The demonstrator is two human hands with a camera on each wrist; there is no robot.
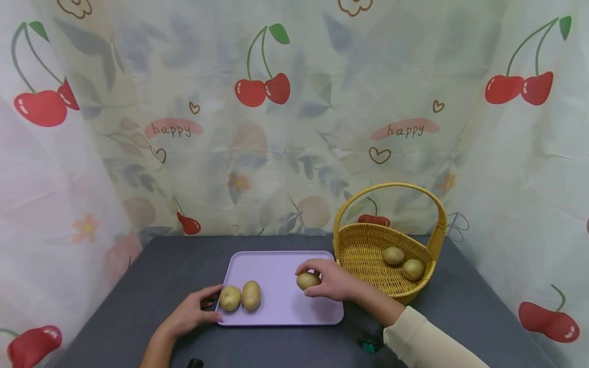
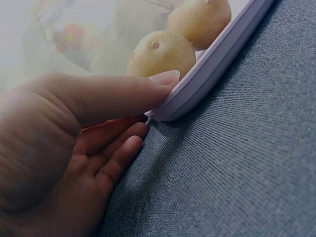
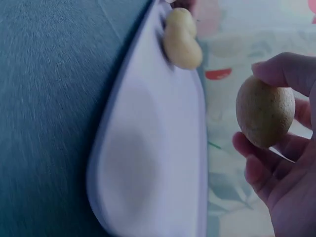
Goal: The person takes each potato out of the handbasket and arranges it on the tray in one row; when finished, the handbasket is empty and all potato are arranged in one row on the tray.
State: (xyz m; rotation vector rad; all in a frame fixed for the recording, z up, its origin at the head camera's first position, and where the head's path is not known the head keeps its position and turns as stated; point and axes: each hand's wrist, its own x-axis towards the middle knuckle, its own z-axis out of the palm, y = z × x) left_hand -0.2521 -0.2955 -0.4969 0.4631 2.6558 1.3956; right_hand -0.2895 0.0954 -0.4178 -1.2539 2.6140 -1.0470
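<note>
Fingers (image 3: 256,173) and thumb (image 3: 282,70) of right hand (image 1: 335,279) pinch potato (image 1: 307,280) above tray (image 1: 280,309).

Lower centre of frame, right grip (image 1: 332,279) holds one potato (image 1: 306,280) over the lilac tray (image 1: 280,306), left grip (image 1: 193,309) at its left edge beside two potatoes (image 1: 251,295); wicker basket (image 1: 361,255) with two more at lower right, dark worktop (image 1: 184,263) beneath.

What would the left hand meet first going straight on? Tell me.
The left hand would meet the tray first, at the rim it seems to touch. Just beyond, probably the leftmost potato, though depth is unclear.
</note>
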